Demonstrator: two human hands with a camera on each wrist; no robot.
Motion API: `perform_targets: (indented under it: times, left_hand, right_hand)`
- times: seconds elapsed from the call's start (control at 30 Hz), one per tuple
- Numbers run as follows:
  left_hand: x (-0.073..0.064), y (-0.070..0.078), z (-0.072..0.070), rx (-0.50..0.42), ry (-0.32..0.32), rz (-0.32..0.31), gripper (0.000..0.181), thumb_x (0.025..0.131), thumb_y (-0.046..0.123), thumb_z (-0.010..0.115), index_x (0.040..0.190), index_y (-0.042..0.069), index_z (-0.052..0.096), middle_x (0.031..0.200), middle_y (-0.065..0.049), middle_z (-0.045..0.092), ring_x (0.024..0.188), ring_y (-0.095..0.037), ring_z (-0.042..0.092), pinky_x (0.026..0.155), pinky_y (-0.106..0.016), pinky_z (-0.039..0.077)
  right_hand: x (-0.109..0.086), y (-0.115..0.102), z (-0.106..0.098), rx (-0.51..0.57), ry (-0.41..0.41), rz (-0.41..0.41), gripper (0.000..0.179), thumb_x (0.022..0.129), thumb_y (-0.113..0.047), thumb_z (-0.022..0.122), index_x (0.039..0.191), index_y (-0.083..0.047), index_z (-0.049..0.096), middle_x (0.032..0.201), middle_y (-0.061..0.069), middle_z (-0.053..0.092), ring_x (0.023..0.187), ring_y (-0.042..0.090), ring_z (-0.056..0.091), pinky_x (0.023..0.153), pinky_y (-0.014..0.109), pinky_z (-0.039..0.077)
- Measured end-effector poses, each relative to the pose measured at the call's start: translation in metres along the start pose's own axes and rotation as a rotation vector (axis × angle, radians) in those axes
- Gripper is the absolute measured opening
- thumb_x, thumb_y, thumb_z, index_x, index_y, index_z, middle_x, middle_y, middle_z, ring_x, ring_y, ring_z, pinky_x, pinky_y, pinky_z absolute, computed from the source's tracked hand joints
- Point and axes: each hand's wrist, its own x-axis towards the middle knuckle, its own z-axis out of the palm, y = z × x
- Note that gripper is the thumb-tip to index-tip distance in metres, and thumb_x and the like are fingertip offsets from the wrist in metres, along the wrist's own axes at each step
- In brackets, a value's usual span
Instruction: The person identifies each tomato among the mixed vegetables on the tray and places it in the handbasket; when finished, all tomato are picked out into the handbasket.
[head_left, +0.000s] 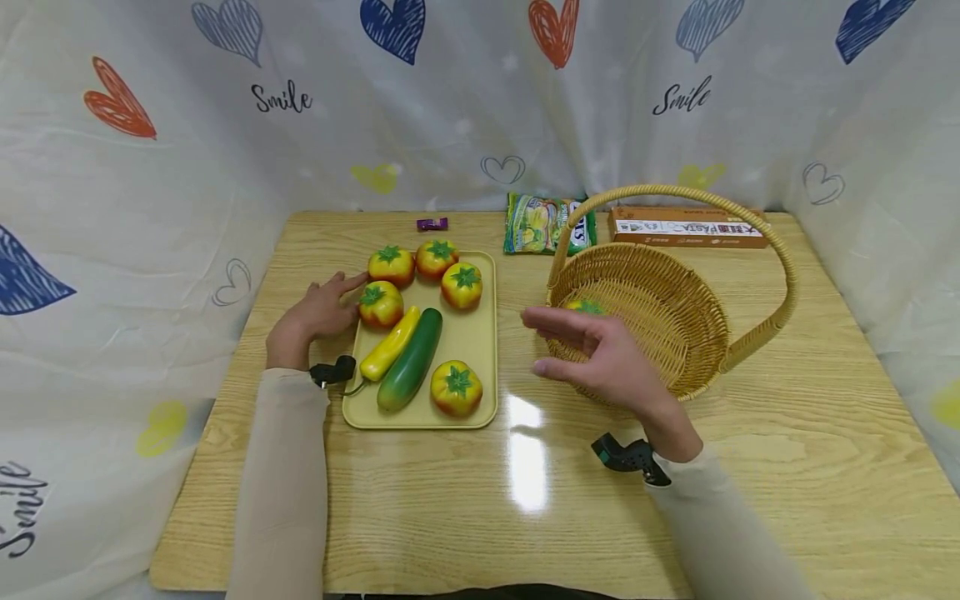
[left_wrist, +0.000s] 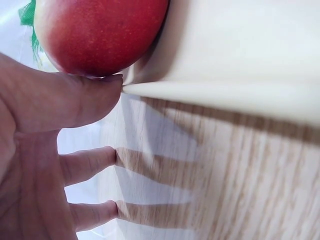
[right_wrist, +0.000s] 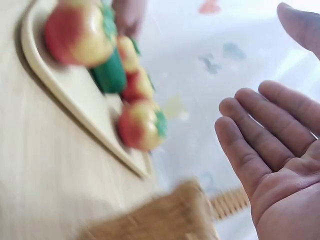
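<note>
My left hand (head_left: pixel 324 310) is at the left edge of a yellow tray (head_left: pixel 480 350), its thumb at the tray's rim right under a red-and-yellow toy fruit (left_wrist: pixel 102 35) with green leaves. Two of its straight fingers touch the table. Several such toy fruits (head_left: pixel 462 286) are grouped at the tray's far end. Nearer lie a yellow chili pepper (head_left: pixel 392 343) and a green cucumber (head_left: pixel 412 362), with one fruit (head_left: pixel 456 388) at the near right. Palm sideways, my right hand (head_left: pixel 611 354) hovers over the wicker basket's (head_left: pixel 708 321) left side, holding nothing. Partly behind it, a toy fruit (head_left: pixel 583 306) shows inside the basket.
Behind the basket, whose tall handle (head_left: pixel 783 275) arches over it, lie a brown pasta box (head_left: pixel 690 227) and a green snack bag (head_left: pixel 536 223). A small purple packet (head_left: pixel 432 224) is near the back edge. A printed curtain (head_left: pixel 465 108) surrounds the table.
</note>
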Motion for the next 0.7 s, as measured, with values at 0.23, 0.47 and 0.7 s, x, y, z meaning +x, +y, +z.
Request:
perform_targets:
  times: [0.23, 0.47, 0.7]
  left_hand:
    - [0.000, 0.000, 0.000, -0.002, -0.007, -0.012, 0.069, 0.111, 0.022, 0.046, 0.176, 0.014, 0.023, 0.179, -0.037, 0.004, 0.157, -0.075, -0.001, 0.123, -0.087, 0.012]
    - [0.000, 0.001, -0.001, -0.002, -0.007, -0.020, 0.070, 0.110, 0.020, 0.046, 0.176, 0.015, 0.022, 0.179, -0.036, 0.004, 0.157, -0.075, -0.001, 0.123, -0.087, 0.012]
    - [0.000, -0.001, 0.000, -0.012, -0.003, -0.018, 0.071, 0.110, 0.020, 0.046, 0.176, 0.016, 0.023, 0.179, -0.036, 0.004, 0.157, -0.074, -0.002, 0.122, -0.088, 0.012]
  right_hand:
    - [0.004, 0.007, 0.034, -0.061, -0.090, 0.042, 0.061, 0.093, -0.017, 0.089, 0.150, -0.010, 0.068, 0.152, 0.005, 0.069, 0.142, 0.027, 0.065, 0.120, 0.041, 0.051]
    - [0.007, 0.018, 0.060, -0.201, -0.169, 0.121, 0.067, 0.092, -0.033, 0.090, 0.151, -0.011, 0.067, 0.151, 0.011, 0.069, 0.136, 0.029, 0.070, 0.117, 0.047, 0.054]
    - [0.016, 0.026, 0.086, -0.363, -0.170, 0.140, 0.067, 0.091, -0.038, 0.090, 0.150, -0.014, 0.069, 0.147, 0.007, 0.073, 0.133, 0.026, 0.071, 0.114, 0.046, 0.056]
